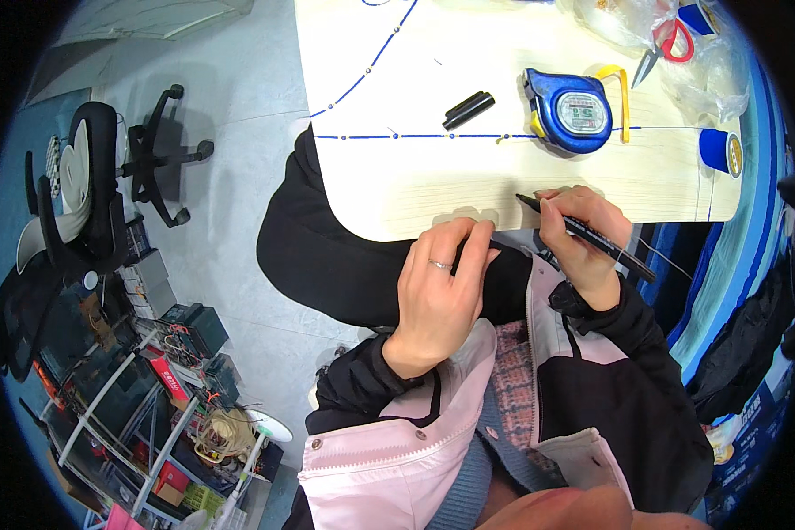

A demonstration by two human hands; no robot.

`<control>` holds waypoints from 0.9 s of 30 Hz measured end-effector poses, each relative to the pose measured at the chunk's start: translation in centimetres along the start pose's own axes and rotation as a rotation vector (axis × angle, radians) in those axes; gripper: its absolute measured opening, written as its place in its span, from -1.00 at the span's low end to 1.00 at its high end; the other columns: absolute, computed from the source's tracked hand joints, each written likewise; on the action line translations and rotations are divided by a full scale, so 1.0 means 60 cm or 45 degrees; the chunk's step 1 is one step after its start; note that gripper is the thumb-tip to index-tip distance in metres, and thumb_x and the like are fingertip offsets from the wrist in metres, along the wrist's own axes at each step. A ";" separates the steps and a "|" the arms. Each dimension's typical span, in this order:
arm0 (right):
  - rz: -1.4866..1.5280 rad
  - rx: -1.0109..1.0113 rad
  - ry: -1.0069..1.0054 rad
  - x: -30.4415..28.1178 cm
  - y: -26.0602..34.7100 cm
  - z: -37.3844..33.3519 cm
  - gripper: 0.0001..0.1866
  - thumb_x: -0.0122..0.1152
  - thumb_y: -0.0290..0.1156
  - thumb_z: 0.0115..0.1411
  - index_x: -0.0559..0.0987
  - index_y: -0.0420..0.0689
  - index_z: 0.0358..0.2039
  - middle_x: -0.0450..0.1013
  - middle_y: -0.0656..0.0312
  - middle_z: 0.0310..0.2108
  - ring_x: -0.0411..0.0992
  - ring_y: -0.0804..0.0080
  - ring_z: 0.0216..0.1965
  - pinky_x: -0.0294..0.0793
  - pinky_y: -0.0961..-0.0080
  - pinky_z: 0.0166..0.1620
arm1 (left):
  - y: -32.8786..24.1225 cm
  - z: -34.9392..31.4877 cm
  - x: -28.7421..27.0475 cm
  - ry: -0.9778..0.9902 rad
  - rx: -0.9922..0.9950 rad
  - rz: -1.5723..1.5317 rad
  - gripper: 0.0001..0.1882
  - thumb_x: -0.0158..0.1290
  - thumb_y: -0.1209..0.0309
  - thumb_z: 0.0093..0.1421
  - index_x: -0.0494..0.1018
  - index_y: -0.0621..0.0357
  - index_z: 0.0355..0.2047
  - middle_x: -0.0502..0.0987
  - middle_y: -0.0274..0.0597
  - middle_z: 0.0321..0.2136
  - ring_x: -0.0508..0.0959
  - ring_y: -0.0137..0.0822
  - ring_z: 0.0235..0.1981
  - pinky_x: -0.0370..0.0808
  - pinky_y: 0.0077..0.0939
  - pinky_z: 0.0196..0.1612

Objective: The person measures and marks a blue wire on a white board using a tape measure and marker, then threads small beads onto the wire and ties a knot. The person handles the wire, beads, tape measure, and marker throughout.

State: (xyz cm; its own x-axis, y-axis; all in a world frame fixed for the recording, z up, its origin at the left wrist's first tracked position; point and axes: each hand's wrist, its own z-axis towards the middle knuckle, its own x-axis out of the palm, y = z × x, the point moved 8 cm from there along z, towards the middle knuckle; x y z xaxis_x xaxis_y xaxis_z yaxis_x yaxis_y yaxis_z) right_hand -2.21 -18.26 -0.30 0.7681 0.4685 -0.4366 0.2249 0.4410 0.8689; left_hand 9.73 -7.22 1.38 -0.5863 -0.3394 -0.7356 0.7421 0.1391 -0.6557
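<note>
My right hand point(583, 238) grips a black marker pen point(602, 237), its tip pointing left, close to the front edge of the pale wooden board point(415, 190). At that edge rests my left hand point(442, 287), a ring on one finger; its fingers are extended, nothing visible in them. Farther back lies the black pen cap point(469, 110). A blue tape measure point(574, 112) with a yellow strap point(625, 102) sits to its right. Across the board runs a blue thread-like line point(424, 136) dotted with small pins; a second blue line point(382, 56) slants up from the left corner.
A blue thread spool point(721, 152) is near the right edge. Red-handled scissors point(664, 50) lie by clear plastic bags point(711, 79). An office chair point(71, 203) and a metal rack point(141, 415) holding boxes and cables are off to the left. Blue curtain fabric point(735, 238) hangs at right.
</note>
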 end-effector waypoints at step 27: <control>0.599 0.191 -0.453 -0.035 -0.053 -0.034 -0.92 0.07 -0.53 0.26 0.38 -0.23 -0.28 0.36 0.27 -0.45 0.28 0.67 -0.52 0.29 0.71 -0.43 | -0.017 -0.007 0.035 0.336 0.224 0.203 -0.29 0.27 0.17 -0.10 0.38 -0.04 0.12 0.30 -0.12 -0.09 0.33 -0.16 -0.11 0.27 -0.23 -0.06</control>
State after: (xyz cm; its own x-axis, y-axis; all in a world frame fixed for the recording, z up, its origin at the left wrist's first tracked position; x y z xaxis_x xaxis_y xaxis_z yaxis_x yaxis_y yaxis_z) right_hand -5.77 -19.08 -2.65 0.9531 0.2906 0.0845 -0.1252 0.1242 0.9843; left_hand 7.59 -7.68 0.40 -0.5051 -0.0710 -0.8601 0.8623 0.0005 -0.5064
